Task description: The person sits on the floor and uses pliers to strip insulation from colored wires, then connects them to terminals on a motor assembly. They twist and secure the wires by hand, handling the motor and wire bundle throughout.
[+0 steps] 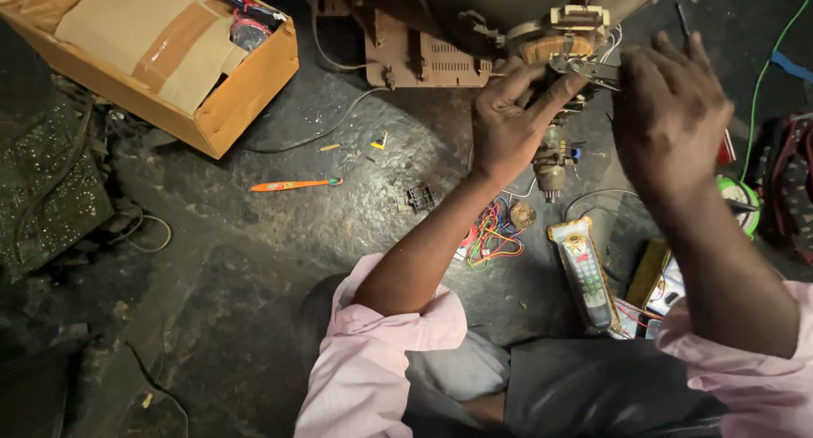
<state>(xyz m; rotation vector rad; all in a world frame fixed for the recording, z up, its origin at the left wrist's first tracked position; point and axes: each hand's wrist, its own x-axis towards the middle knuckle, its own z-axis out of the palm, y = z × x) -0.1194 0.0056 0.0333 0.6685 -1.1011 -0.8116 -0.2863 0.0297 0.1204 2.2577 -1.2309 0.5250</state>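
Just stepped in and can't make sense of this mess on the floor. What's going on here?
A person in a pink shirt sits on a dark floor, both hands up at the back of an opened appliance. The left hand grips a part below its copper-wound coil; the right hand works beside it, what it holds hidden. A remote control, tangled wires, an orange toothbrush and a cardboard box lie around.

Taped cardboard box [161, 57] far left of me; orange toothbrush [292, 184] on floor [254, 277]; remote control [584, 273] beside coloured wire tangle [491, 239].
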